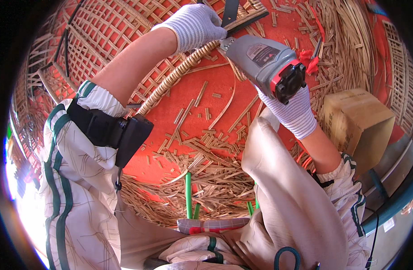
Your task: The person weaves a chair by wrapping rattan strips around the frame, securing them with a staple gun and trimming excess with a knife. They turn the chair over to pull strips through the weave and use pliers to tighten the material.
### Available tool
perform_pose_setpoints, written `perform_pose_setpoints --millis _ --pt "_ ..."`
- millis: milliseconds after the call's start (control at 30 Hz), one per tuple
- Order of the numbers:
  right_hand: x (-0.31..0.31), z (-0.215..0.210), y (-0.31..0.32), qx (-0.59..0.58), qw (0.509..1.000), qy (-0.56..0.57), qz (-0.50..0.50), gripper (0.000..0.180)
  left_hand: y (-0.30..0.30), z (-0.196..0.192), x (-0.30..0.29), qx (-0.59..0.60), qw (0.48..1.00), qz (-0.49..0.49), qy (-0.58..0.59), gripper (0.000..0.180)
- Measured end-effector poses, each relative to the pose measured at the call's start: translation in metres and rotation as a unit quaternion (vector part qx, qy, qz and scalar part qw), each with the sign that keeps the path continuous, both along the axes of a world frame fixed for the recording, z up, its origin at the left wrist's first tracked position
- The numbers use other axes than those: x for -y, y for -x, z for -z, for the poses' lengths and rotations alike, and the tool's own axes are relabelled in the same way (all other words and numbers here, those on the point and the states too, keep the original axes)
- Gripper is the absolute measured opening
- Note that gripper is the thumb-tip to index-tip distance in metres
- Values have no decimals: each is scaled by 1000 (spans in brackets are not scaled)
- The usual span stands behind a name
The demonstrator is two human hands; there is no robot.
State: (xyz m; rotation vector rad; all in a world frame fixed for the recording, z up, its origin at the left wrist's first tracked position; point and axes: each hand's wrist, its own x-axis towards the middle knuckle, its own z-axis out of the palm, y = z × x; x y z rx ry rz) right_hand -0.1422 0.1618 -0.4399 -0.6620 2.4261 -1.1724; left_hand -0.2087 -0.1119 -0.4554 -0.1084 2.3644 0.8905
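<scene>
In the head view, the left hand (190,28), in a striped glove, bends over the edge of the woven cane panel (105,33); its fingers curl down beside a dark bracket (230,12), and whether they clamp anything is hidden. The right hand (293,112), also gloved, holds the grey power tool (260,58) from below, fingers closed on it though mostly out of sight. The tool's nose points at the panel's edge, just beside the left fingertips. A coiled cane rim (179,75) slants down toward the left forearm. Open red floor (170,123) lies between rim and right knee (263,139), strewn with cane scraps (215,155). The cardboard box (346,119) stands near the right forearm, narrowing the room there.
</scene>
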Motion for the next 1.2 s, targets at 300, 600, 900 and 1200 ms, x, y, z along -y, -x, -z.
perform_pose_setpoints --millis 300,600,900,1200 --pt "2 6 -4 16 1000 6 8 29 -26 11 30 7 992 -79 -93 32" --pt "-3 4 -7 58 995 40 73 37 -94 25 11 -8 970 -194 -146 36" --pt "-1 2 -7 36 996 46 61 35 -81 18 -18 -145 974 -168 -41 41" --pt "0 0 -3 13 999 29 38 35 -77 21 -28 -154 969 -192 11 36"
